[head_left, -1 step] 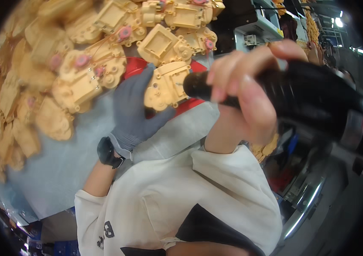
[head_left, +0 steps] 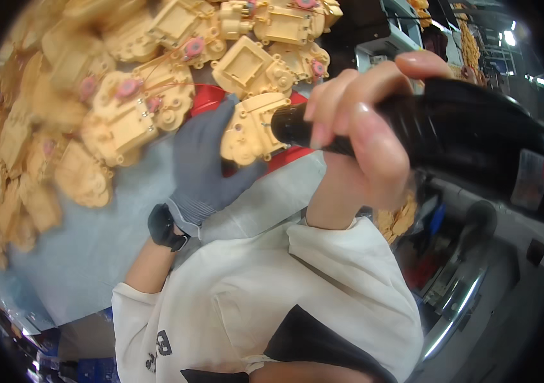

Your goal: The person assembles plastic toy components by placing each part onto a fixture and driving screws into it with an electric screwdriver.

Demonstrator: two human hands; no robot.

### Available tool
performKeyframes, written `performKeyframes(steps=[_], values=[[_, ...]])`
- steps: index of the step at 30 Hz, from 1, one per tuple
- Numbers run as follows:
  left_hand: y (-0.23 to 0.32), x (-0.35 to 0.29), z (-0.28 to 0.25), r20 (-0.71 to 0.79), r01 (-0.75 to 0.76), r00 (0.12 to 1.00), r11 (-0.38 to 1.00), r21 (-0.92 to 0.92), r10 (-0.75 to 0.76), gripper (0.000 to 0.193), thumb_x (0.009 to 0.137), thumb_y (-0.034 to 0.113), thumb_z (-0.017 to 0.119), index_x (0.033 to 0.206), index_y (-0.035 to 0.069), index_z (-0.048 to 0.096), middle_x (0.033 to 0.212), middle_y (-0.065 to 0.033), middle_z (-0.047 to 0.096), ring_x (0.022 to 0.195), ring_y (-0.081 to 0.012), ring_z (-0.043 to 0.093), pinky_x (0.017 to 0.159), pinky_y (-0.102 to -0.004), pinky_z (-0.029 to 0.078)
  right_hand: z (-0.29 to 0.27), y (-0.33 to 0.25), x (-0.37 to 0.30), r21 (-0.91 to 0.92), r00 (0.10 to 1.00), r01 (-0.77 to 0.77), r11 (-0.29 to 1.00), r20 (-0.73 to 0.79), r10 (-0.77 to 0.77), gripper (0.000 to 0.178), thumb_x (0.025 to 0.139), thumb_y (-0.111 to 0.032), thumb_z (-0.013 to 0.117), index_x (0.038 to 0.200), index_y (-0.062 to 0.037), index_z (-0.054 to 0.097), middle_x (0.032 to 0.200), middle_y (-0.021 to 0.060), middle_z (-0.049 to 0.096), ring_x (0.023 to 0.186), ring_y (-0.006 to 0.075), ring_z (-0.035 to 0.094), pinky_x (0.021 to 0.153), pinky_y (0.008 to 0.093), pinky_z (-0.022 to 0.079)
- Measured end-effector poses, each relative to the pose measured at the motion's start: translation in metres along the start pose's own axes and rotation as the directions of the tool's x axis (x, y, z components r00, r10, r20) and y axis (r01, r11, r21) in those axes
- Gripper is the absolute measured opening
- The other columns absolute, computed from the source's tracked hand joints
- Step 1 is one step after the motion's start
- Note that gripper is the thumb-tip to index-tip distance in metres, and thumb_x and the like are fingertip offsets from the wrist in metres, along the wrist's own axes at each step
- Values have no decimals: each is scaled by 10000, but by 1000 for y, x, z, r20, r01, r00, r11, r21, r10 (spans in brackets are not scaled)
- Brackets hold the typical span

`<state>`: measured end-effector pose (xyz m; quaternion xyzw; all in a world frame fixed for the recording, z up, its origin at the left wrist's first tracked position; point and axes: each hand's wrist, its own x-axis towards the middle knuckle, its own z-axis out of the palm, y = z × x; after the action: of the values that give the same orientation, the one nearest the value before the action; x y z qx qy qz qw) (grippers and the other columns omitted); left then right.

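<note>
My left hand (head_left: 205, 156), in a grey glove, is closed around the left and lower edges of a cream-yellow plastic housing (head_left: 246, 131). This housing lies over a red fixture (head_left: 292, 155), most of which is covered. Wrapped around the black body of an electric screwdriver (head_left: 470, 127) is my bare right hand (head_left: 367, 127). The tool runs in from the right, and its ribbed nose hangs over the right part of the housing. From here the nose hides the bit, so I cannot tell whether it touches a screw.
Many similar yellow housings (head_left: 118, 121) are heaped on the left and far side of the grey table (head_left: 93, 262), some with pink round parts and thin red wires. A curved metal rail (head_left: 454, 319) stands at the lower right. Grey equipment (head_left: 399, 38) is beyond the far right edge.
The view has shifted slightly, so the housings and my left hand appear a little further right. Both grips look the same.
</note>
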<state>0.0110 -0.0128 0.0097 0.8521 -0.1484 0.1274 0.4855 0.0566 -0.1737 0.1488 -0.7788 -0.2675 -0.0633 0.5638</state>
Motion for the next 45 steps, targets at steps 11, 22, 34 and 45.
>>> performKeyframes(steps=[11,22,34,45], values=[[-4,1,-9,22,52,998,997,-60,-51,842,556,208,794,1299,46,433,1123,-145,546,1014,-324,521,889,-407,403,56,34,35,231,966,-23,973,-246,81,419,736,-30,473,1140,3,365,641,99,467,472,181,456,526,350,431],[-6,-4,-2,-19,17,1000,1000,-21,-18,829,559,302,780,1269,51,435,1070,-115,539,956,-276,520,821,-382,413,58,29,41,472,987,-95,876,-73,146,393,726,-24,494,1101,-33,375,633,100,479,454,175,453,498,346,418],[-6,-4,-1,-1,22,1000,1000,-4,-22,806,581,342,761,1265,54,446,1074,-103,537,954,-270,518,823,-388,419,60,33,17,423,939,17,906,-318,131,385,728,-27,514,1079,-60,358,628,93,483,482,170,458,520,318,428],[-1,-7,4,-32,23,999,1000,-3,-23,683,729,334,668,1287,23,428,1074,-158,558,962,-328,515,868,-414,388,35,43,-18,481,880,206,852,-472,54,459,745,-39,462,1194,-31,368,646,70,444,516,185,475,589,380,434]])
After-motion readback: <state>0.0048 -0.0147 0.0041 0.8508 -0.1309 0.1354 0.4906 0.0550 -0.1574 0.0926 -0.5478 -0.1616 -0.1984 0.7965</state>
